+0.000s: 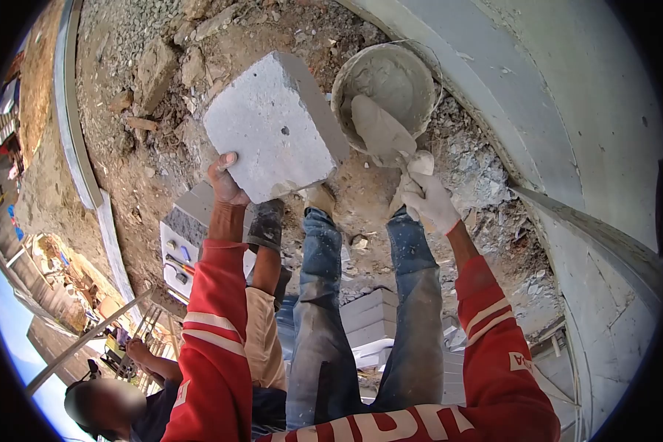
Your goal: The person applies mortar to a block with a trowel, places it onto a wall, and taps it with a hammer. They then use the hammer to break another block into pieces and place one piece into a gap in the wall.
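A pale grey block [272, 129] is held up by my bare left hand [228, 180], whose thumb lies on its face at the lower left corner; the other fingers are mostly hidden. To the right, my right hand [431, 199], in a whitish glove, is closed round the handle of a trowel [379, 125]. The trowel blade, coated in grey mortar, lies over the near rim of a bucket [429, 96]. Wet grey mortar [383, 77] sits inside the bucket.
A smooth grey wall [567, 96] curves along the right. Rubble and stones [155, 74] cover the ground. Another person [269, 324] is close on the left. More blocks [368, 320] lie behind my legs, and tools [178, 267] rest on a block at left.
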A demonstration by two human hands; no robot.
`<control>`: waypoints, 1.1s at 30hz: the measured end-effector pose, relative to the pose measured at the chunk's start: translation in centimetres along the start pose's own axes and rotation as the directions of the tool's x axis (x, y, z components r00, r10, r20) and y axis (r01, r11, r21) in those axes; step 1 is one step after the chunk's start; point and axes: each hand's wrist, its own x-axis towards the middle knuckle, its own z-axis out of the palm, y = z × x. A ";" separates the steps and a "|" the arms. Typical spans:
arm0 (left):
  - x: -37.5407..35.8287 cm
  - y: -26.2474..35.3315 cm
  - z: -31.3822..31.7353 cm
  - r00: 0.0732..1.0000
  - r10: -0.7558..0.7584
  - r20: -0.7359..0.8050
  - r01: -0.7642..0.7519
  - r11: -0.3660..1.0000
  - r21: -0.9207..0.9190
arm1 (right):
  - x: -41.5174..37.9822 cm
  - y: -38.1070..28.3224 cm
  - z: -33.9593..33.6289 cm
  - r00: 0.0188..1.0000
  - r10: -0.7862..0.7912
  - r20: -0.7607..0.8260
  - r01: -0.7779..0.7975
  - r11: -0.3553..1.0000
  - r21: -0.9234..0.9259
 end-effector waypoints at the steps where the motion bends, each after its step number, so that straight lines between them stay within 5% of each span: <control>1: -0.1 -0.3 0.4 1.000 0.004 -0.013 -0.004 1.000 -0.017 | -1.3 -0.3 0.6 0.987 -0.132 -0.087 0.118 0.982 -0.146; 3: -0.3 -0.8 1.4 1.000 -0.011 0.015 0.012 0.999 -0.040 | -2.7 -1.8 1.9 0.949 -0.273 -0.155 0.217 0.928 -0.302; 5: -0.4 -1.4 2.4 0.999 -0.022 0.043 0.025 0.998 -0.060 | -2.8 -3.8 3.7 0.743 -0.602 -0.293 0.411 0.756 -0.510; 10: -0.4 -3.0 5.1 0.998 -0.053 0.047 0.059 0.988 -0.141 | -0.2 -3.1 4.4 0.656 -0.687 -0.311 0.445 0.686 -0.576; 15: -0.9 -2.5 5.5 0.992 -0.091 0.086 0.103 0.982 -0.158 | -3.5 1.6 3.4 0.642 -0.595 -0.485 0.219 0.747 -0.627; 22: -0.5 -2.9 4.9 0.996 -0.078 0.042 0.083 0.987 -0.135 | -6.2 -3.0 1.8 0.658 -0.680 -0.324 0.224 0.587 -0.778; 23: -0.8 -3.1 5.1 0.996 -0.077 0.043 0.083 0.987 -0.138 | -5.3 -4.3 2.3 0.655 -0.612 -0.443 0.384 0.775 -0.502; 25: -1.3 -3.3 6.7 0.998 -0.059 0.034 0.063 0.986 -0.152 | -3.3 -5.9 1.5 0.668 -0.522 -0.531 0.519 0.838 -0.171; 26: -1.7 -3.3 7.4 0.998 -0.052 0.039 0.058 0.986 -0.154 | -2.2 -6.5 0.6 0.537 -0.763 -0.360 0.497 0.631 -0.595; 27: -2.1 -3.2 7.9 0.998 -0.063 0.032 0.067 0.981 -0.183 | -1.1 -7.1 0.0 0.435 -0.896 -0.087 0.387 0.273 -0.881; 28: -2.4 -3.2 8.1 0.997 -0.075 0.022 0.078 0.974 -0.212 | 0.4 -7.3 0.2 0.325 -0.943 -0.066 0.396 0.199 -0.896; 29: -2.3 -3.2 7.6 0.997 -0.069 0.023 0.072 0.974 -0.213 | 1.5 -7.6 0.3 0.320 -0.945 -0.063 0.399 0.195 -0.896; 31: -2.6 -3.2 6.6 0.991 -0.133 0.000 0.130 0.971 -0.200 | 3.1 -8.3 0.7 0.490 -0.845 -0.214 0.473 0.464 -0.749; 33: -3.1 -2.7 6.3 0.985 -0.169 0.043 0.175 0.955 -0.241 | 4.4 -8.0 1.0 0.529 -0.802 -0.278 0.507 0.561 -0.654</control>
